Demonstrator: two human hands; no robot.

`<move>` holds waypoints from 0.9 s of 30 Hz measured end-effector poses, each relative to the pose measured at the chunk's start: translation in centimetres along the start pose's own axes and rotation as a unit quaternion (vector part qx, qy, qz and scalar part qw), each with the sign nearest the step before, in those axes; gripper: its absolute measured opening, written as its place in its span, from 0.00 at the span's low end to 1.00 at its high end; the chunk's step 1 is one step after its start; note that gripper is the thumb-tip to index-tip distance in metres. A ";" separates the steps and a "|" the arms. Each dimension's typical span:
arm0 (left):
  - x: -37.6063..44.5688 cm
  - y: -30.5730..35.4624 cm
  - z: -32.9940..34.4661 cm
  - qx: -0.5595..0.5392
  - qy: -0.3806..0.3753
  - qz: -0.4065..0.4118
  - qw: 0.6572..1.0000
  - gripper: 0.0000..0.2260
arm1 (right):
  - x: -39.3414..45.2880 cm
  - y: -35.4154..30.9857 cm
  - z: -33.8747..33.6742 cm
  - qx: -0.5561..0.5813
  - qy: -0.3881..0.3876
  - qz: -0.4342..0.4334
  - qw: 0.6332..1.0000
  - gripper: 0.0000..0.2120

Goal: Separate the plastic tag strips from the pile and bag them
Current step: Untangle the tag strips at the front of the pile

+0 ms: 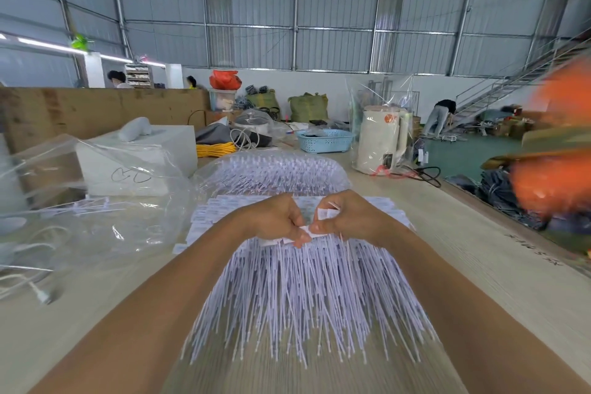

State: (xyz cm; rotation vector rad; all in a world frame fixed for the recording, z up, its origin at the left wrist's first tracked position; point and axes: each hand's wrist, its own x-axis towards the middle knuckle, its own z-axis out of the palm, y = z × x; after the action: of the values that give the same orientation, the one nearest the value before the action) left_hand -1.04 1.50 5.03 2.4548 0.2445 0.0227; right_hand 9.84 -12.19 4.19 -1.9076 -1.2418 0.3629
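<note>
Strips (307, 304) fanning toward us; we are splitting a tag off the pile.
Our left hand (275, 217) and right hand (348, 217) are each pinching white tags (323, 214) at the pile's head on the worktop (479, 253). We are keeping the pull short and straight so neighbours stay put; the bag (96, 201) is lying at our left.

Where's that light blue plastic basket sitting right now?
The blue basket sits at the far end of the table, right of centre in the head view, just left of the cream kettle wrapped in clear plastic.
</note>
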 end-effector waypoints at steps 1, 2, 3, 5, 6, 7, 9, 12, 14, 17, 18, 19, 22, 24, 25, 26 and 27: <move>-0.1 -0.1 0.0 -0.012 -0.004 0.000 1.000 0.05 | 0.0 0.0 0.1 -0.004 -0.009 0.002 1.000 0.06; -0.1 -0.2 0.1 -0.027 -0.006 0.000 1.000 0.05 | 0.1 0.0 0.1 -0.009 -0.017 0.006 1.000 0.07; -0.1 -0.3 0.3 -0.039 -0.002 0.001 0.999 0.05 | 0.1 0.1 0.1 -0.021 -0.028 0.010 0.999 0.07; -0.1 -0.4 0.5 -0.045 0.022 -0.001 0.999 0.05 | 0.1 0.0 0.0 -0.062 -0.053 0.007 0.997 0.12; -0.1 -0.4 0.6 -0.043 0.032 -0.003 0.999 0.05 | 0.2 0.0 0.1 -0.077 -0.060 0.000 0.995 0.15; -0.1 -0.5 0.5 -0.039 0.038 -0.005 0.999 0.06 | 0.1 0.1 0.1 -0.081 -0.062 -0.008 0.995 0.16; -0.3 -0.5 0.4 -0.019 0.042 -0.009 0.999 0.10 | 0.1 0.2 0.3 -0.076 -0.055 -0.022 0.995 0.14; -0.4 -0.5 0.3 0.015 0.051 -0.016 0.998 0.15 | 0.0 0.5 0.7 -0.058 -0.043 -0.025 0.997 0.05; -0.4 -0.4 0.5 0.008 0.061 -0.019 0.998 0.16 | 0.1 0.7 1.2 -0.042 -0.017 -0.031 0.998 0.08; -0.3 -0.5 0.4 -0.063 0.062 -0.031 0.996 0.15 | -0.2 0.7 2.0 -0.021 0.049 -0.062 0.997 0.11; -0.4 -0.6 0.4 -0.101 0.055 -0.036 0.993 0.15 | -0.5 0.7 2.3 -0.047 0.073 -0.093 0.992 0.12; -0.4 -0.8 0.3 -0.149 0.043 -0.037 0.987 0.16 | -0.8 0.6 2.5 -0.088 0.093 -0.121 0.984 0.12; -0.9 -2.0 0.2 -0.295 -0.008 -0.037 0.955 0.14 | -1.7 0.7 2.0 -0.074 0.151 -0.162 0.972 0.08; -1.3 -2.7 0.2 -0.312 -0.027 -0.043 0.949 0.11 | -2.3 1.1 0.5 0.042 0.170 -0.115 0.978 0.07; -1.4 -3.0 0.2 -0.303 -0.020 -0.044 0.952 0.11 | -2.6 1.3 -0.4 0.073 0.170 -0.089 0.979 0.06; -1.5 -3.2 0.2 -0.292 -0.006 -0.043 0.955 0.11 | -2.7 1.5 -1.0 0.084 0.170 -0.069 0.979 0.07; -1.5 -3.2 0.2 -0.279 0.006 -0.038 0.959 0.11 | -2.7 1.7 -1.5 0.099 0.170 -0.054 0.979 0.11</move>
State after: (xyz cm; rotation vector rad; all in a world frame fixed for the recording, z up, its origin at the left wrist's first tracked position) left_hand -3.06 3.54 2.94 1.8814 0.2919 0.0639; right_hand 10.55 -15.49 3.39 -1.6424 -1.0344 0.0928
